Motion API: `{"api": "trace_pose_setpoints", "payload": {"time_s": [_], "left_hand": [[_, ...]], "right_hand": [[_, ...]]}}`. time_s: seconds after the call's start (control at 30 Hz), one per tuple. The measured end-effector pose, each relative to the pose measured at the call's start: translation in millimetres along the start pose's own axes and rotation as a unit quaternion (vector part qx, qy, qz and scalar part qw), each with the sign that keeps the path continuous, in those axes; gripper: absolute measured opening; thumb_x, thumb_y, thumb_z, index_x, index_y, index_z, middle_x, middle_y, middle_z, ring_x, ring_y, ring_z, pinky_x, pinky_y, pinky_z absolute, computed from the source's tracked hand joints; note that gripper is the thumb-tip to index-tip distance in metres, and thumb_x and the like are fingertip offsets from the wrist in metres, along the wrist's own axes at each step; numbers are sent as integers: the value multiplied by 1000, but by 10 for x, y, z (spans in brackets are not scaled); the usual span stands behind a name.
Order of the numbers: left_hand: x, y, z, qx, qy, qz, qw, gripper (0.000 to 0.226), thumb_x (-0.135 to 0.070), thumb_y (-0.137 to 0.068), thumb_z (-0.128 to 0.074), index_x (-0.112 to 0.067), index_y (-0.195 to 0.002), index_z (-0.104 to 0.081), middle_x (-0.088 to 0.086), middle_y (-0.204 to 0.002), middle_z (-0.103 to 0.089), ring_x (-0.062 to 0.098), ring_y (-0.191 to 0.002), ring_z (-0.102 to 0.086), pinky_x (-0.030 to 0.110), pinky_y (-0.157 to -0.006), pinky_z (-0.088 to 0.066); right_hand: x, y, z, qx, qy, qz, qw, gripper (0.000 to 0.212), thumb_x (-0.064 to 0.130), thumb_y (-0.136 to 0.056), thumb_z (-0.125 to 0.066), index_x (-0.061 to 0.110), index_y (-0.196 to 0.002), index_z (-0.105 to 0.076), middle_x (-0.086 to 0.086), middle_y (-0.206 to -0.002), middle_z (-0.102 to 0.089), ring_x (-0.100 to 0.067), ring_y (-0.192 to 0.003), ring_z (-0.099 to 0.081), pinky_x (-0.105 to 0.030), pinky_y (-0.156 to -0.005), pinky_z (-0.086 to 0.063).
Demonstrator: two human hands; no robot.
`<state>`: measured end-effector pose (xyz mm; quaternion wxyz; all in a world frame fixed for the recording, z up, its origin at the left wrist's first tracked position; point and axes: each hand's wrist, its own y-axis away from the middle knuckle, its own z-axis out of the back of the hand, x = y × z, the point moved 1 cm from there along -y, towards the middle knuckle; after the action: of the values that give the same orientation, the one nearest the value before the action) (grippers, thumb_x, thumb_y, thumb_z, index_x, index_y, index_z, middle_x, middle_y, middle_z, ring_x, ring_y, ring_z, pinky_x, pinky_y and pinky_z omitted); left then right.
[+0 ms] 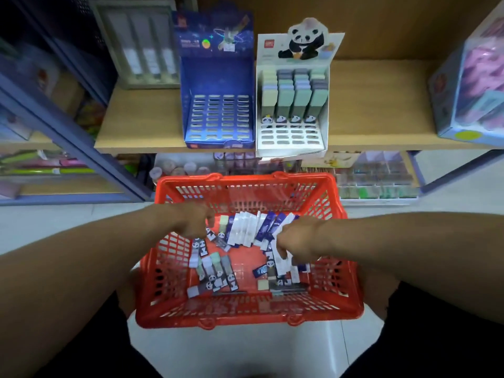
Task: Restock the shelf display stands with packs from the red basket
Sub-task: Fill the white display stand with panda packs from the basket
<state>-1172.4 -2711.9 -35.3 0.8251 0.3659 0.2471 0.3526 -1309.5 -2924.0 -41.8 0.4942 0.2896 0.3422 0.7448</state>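
Nearest, a red basket (246, 309) resting on the lap, above pale floor tiles (231, 347). Inside, loose packs scattered over the bottom: a cluster of panda packs (211, 271) at the left, lying flat and overlapping; a row of white and dark blue packs (253, 227) leaning on edge toward the far wall; a few more packs (283, 279) at the right near corner.

Left hand (191, 221) reaching down into the left half of the basket, fingers (210, 221) curled downward just above the panda packs; cannot tell whether anything is gripped. Right hand (296, 241) lowered into the right half, fingers (283, 253) bent round a white pack (282, 264) and pinching it, other packs just beneath.

Beyond the basket, a wooden shelf (136, 124). On it, side by side and touching, two display stands. Blue stand (218, 115) on the left, rows of slots showing, no packs standing in them. White stand (293, 110) with a panda topper on the right, back rows filled with upright green and grey packs (296, 96), front rows of slots bare.

Further along the shelf, a grey box (141, 47) at the far left and a box with pink contents (474, 85) at the right edge. Under the shelf, a lower level crowded with small blurred goods (368, 175).
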Motion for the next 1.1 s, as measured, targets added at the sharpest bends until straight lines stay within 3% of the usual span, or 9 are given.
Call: {"api": "trace_pose_setpoints", "payload": {"time_s": [0.13,0.23,0.4,0.5,0.6,0.73,0.87,0.93,1.1], "left_hand": [[136,-232,-358,-38,18,48,998,40,-17,-93,-59,-16,-132,-58,8,-133,-61,27,-121,-57,28,-95,-45],[34,-449,-759,-52,46,79,994,36,-21,-95,-57,-11,-129,-59,12,-133,-60,29,-121,-58,31,-95,-46],[-116,-731,-1500,-26,125,105,986,37,-14,-97,-53,-12,-134,-56,6,-126,-59,28,-121,-58,33,-97,-47],[-36,-842,-1726,-29,134,108,985,39,-16,-98,-52,-11,-137,-51,8,-136,-55,25,-126,-55,31,-102,-44],[84,-941,-1783,-60,154,130,978,44,-17,-95,-56,-17,-139,-53,9,-138,-58,27,-125,-57,36,-103,-48],[188,-1115,-1744,-64,162,147,974,54,-20,-87,-71,-25,-137,-52,3,-136,-57,25,-122,-57,39,-100,-50],[170,-1254,-1740,-36,140,147,978,60,-24,-85,-74,-25,-139,-47,2,-140,-51,26,-124,-55,41,-100,-51],[160,-1301,-1759,-39,122,152,980,58,-24,-87,-73,-23,-140,-47,4,-139,-51,25,-124,-55,39,-99,-51],[132,-1324,-1819,-54,80,134,986,52,-27,-88,-72,-25,-136,-52,4,-136,-54,23,-125,-52,36,-102,-47]], "right_hand": [[160,-412,-228,-13,40,10,999,29,16,-92,-61,18,-120,-65,-9,-121,-63,-32,-110,-61,-37,-88,-52],[234,-793,-334,-65,-77,-36,994,27,12,-90,-59,18,-116,-67,-9,-117,-66,-31,-108,-62,-32,-80,-49],[551,-1315,-663,-97,-309,-88,942,40,15,-93,-55,25,-131,-60,-8,-125,-63,-30,-111,-62,-31,-83,-47],[756,-1565,-802,-130,-334,-82,930,29,15,-94,-55,23,-120,-65,-4,-110,-68,-24,-95,-65,-25,-77,-49],[843,-1763,-842,-118,-332,-82,933,26,16,-95,-54,19,-119,-64,-9,-108,-68,-31,-96,-67,-33,-80,-53],[911,-1902,-852,-120,-296,-48,946,57,10,-98,-48,17,-151,-30,-13,-126,-57,-36,-107,-60,-40,-79,-50],[960,-2001,-909,-130,-274,-56,951,70,7,-96,-46,18,-157,-13,-15,-134,-50,-36,-110,-58,-38,-73,-43],[966,-2058,-931,-124,-260,-63,955,69,9,-96,-49,18,-156,-16,-15,-135,-49,-36,-111,-57,-37,-73,-43],[916,-2167,-939,-129,-269,-89,950,45,9,-88,-58,18,-132,-50,-12,-130,-55,-31,-115,-53,-44,-94,-50]]}}
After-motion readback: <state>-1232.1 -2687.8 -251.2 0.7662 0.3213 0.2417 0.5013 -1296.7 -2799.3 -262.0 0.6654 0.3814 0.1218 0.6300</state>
